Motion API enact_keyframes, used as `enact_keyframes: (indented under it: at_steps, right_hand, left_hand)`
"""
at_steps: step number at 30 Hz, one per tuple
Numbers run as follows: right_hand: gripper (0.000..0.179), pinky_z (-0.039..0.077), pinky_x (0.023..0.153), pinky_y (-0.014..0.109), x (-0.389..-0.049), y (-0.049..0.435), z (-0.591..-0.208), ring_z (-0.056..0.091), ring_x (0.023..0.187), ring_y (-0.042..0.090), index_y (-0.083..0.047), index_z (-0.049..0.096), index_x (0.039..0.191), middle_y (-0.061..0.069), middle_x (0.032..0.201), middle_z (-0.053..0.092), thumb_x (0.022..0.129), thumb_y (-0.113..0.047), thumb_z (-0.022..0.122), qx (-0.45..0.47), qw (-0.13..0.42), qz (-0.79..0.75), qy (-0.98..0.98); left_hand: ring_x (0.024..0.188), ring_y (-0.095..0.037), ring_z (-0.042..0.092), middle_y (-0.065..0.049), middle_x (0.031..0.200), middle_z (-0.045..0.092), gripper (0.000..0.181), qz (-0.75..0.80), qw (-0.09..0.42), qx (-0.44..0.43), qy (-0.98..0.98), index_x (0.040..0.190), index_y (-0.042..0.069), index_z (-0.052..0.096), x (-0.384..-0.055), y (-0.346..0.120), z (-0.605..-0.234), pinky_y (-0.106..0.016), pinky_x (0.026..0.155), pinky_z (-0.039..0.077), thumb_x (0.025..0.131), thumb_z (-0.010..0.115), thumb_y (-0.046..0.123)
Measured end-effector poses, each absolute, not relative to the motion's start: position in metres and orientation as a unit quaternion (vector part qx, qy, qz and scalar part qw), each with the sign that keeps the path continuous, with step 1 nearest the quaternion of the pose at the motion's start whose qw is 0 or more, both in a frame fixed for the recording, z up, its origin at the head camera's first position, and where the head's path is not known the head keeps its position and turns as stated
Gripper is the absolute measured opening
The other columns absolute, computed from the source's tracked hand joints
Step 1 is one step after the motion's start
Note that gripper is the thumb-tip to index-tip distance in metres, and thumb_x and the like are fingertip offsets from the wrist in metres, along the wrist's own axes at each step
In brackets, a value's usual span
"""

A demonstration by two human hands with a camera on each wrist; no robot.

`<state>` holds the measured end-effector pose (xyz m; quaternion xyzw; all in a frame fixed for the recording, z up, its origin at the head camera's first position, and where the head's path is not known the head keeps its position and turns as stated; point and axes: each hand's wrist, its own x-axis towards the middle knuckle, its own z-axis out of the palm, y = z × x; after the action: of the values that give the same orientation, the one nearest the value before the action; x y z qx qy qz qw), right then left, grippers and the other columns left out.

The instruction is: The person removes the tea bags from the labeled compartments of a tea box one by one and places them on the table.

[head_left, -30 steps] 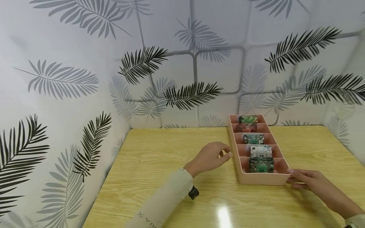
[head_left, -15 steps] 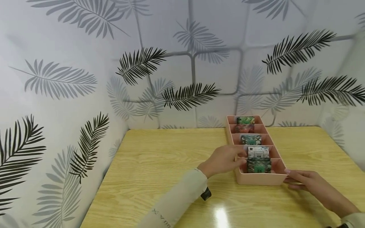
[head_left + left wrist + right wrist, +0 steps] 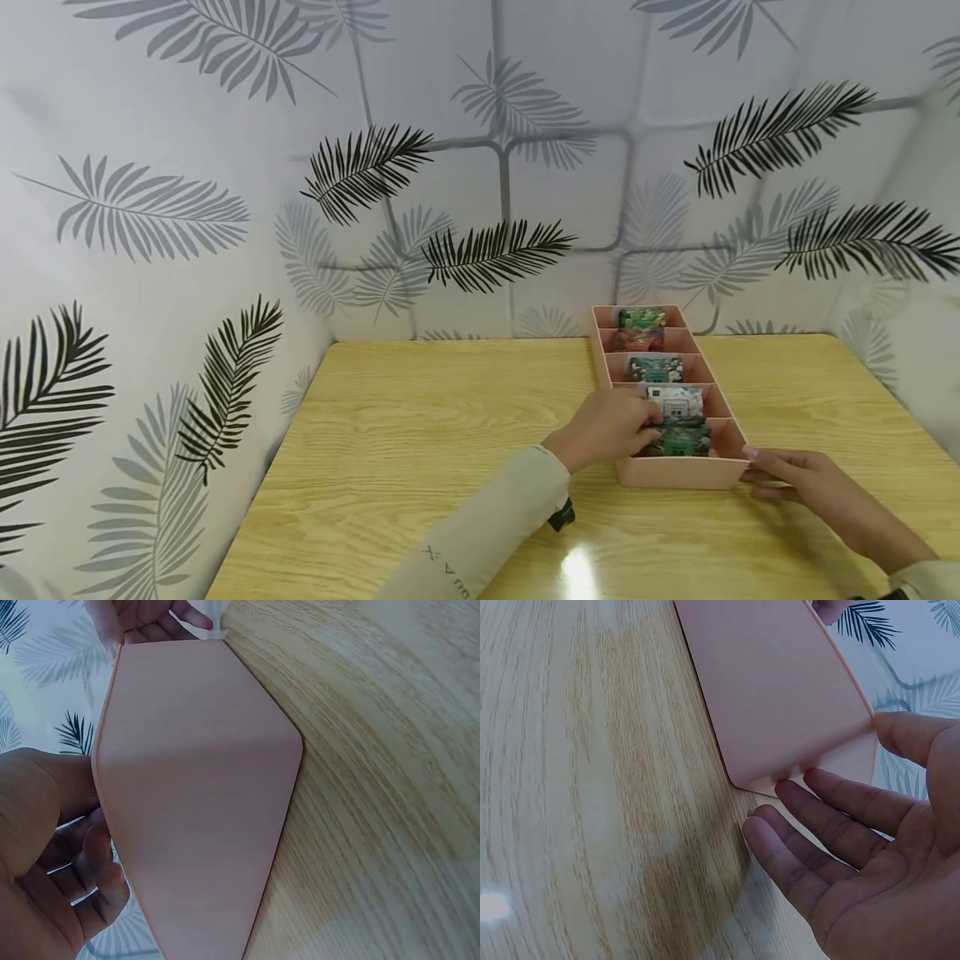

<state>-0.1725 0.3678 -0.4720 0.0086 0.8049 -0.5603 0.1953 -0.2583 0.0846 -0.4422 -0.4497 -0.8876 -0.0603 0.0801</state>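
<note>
A long pink divided organizer box [image 3: 678,475] stands on the table with small printed packets in its compartments. My left hand [image 3: 603,429] reaches over its left wall, thumb and index finger at the left edges of a dark green packet [image 3: 678,439] and a white packet [image 3: 678,402] in the near compartments. In the left wrist view those fingertips are hidden behind the box wall, and the other fingers curl outside it. I cannot tell whether they pinch a packet. My right hand [image 3: 821,492] holds the near right corner, thumb on the rim and fingertips against the outer wall.
Farther back in the box are a dark floral packet [image 3: 655,368], a red packet [image 3: 639,339] and a green packet [image 3: 641,317]. The wooden table [image 3: 450,417] meets a leaf-patterned backdrop [image 3: 450,183] behind the box.
My left hand has moved right, from beside the box to over its left wall, fingertips now at the near packets. My right hand has stayed at the near right corner.
</note>
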Motion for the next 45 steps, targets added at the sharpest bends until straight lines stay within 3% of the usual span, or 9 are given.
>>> enact_keyframes:
  at_steps: [12,21,30,38,45]
  right_hand:
    - [0.065,0.049,0.09,0.038,-0.173,0.371,-0.472,0.062,0.109,0.018,0.015,0.037,0.138,0.022,0.129,0.055,0.102,-0.04,0.042,0.012,0.213,-0.555,0.804]
    - [0.066,0.049,0.089,0.038,-0.175,0.371,-0.475,0.061,0.11,0.02,0.015,0.035,0.139,0.024,0.132,0.052,0.102,-0.039,0.042,0.003,0.211,-0.564,0.799]
    - [0.069,0.049,0.089,0.038,-0.174,0.37,-0.472,0.061,0.112,0.021,0.014,0.033,0.14,0.025,0.133,0.05,0.101,-0.042,0.043,0.01,0.214,-0.564,0.797]
    - [0.069,0.049,0.089,0.037,-0.174,0.369,-0.473,0.061,0.11,0.019,0.013,0.035,0.14,0.023,0.133,0.052,0.1,-0.044,0.044,0.017,0.209,-0.559,0.803]
    - [0.065,0.049,0.089,0.038,-0.172,0.37,-0.475,0.062,0.108,0.017,0.014,0.036,0.139,0.022,0.13,0.054,0.102,-0.039,0.043,0.0,0.212,-0.57,0.794]
  left_hand:
    - [0.065,0.003,0.046,0.016,0.081,0.054,0.023,-0.056,0.094,-0.444,-0.889,0.097,0.029,0.062,-0.253,0.085,-0.442,-0.015,0.051,0.038,0.085,0.066,0.049]
    - [0.063,0.005,0.044,0.017,0.077,0.051,0.016,-0.071,0.104,-0.443,-0.888,0.081,0.03,0.059,-0.251,0.082,-0.443,-0.012,0.051,0.036,0.089,0.065,0.042]
    - [0.065,0.007,0.053,0.02,0.081,0.063,0.011,-0.093,0.071,-0.442,-0.889,0.092,0.033,0.071,-0.25,0.081,-0.443,-0.012,0.054,0.041,0.092,0.061,0.038]
    - [0.06,0.01,0.048,0.02,0.084,0.063,0.018,-0.141,0.083,-0.428,-0.889,0.101,0.03,0.071,-0.253,0.076,-0.442,-0.011,0.049,0.038,0.095,0.056,0.038]
    - [0.06,0.012,0.047,0.019,0.085,0.063,0.016,-0.185,0.118,-0.415,-0.883,0.101,0.027,0.07,-0.253,0.064,-0.433,-0.01,0.054,0.038,0.096,0.058,0.036]
